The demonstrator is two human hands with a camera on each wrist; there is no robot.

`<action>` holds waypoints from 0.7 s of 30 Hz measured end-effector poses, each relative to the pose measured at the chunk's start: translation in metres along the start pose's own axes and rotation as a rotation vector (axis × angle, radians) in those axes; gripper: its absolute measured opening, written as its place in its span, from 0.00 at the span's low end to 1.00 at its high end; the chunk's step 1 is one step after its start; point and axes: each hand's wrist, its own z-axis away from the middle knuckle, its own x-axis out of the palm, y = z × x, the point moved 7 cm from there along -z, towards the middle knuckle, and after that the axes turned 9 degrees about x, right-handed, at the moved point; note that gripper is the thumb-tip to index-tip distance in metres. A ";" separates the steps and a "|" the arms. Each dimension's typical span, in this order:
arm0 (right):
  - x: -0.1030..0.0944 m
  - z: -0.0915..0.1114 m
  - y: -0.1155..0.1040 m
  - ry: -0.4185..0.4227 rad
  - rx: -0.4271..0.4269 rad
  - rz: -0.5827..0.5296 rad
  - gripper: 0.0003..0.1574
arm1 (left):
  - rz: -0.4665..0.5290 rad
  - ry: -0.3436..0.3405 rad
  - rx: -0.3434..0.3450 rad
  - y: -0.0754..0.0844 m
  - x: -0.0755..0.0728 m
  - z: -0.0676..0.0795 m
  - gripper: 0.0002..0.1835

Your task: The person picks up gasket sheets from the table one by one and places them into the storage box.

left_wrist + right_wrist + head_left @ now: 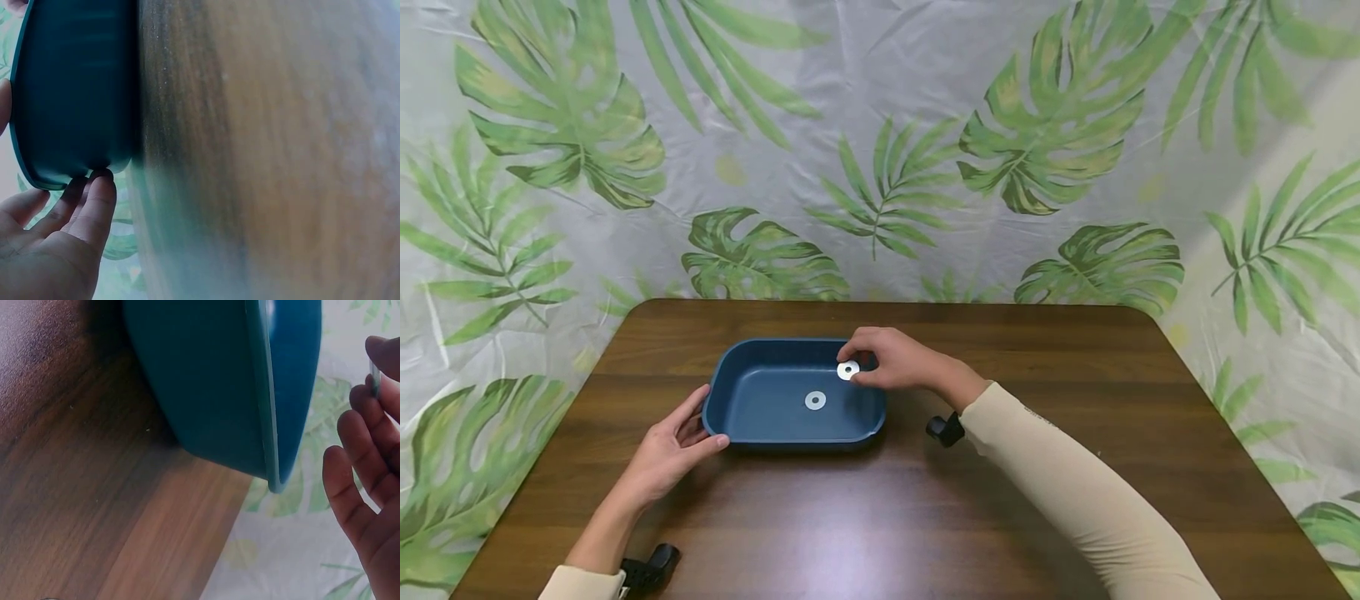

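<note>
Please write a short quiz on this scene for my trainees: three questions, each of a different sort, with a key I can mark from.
1. Multiple choice. What does the right hand pinch between thumb and finger?
A) a spoon
B) a pale disc
C) a folded cloth

2. True or false? The left hand touches the blue dish.

3. Fill in the missing word. A second disc, with a hole in its middle, lies ______ the dish.

Key
1. B
2. True
3. inside
</note>
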 end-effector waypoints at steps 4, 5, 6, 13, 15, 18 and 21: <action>0.001 -0.001 -0.004 -0.002 -0.005 -0.007 0.17 | 0.008 0.000 -0.001 -0.001 0.000 0.000 0.44; 0.002 -0.001 -0.004 -0.005 -0.005 -0.013 0.18 | 0.007 0.001 -0.002 -0.001 0.000 0.000 0.44; 0.003 -0.002 -0.004 -0.007 -0.007 -0.018 0.18 | 0.003 0.001 -0.003 -0.001 0.001 0.000 0.44; 0.008 0.001 0.003 -0.024 0.034 0.020 0.22 | -0.013 -0.003 -0.006 -0.001 0.001 0.000 0.44; 0.007 0.004 0.007 -0.014 0.051 0.034 0.22 | -0.010 -0.007 -0.004 0.000 0.001 0.000 0.44; 0.005 0.008 0.012 0.014 0.065 0.042 0.20 | -0.006 -0.007 0.004 0.000 0.001 0.000 0.44; 0.002 0.013 0.017 0.038 0.062 0.046 0.17 | -0.001 -0.008 0.007 0.000 0.000 0.000 0.44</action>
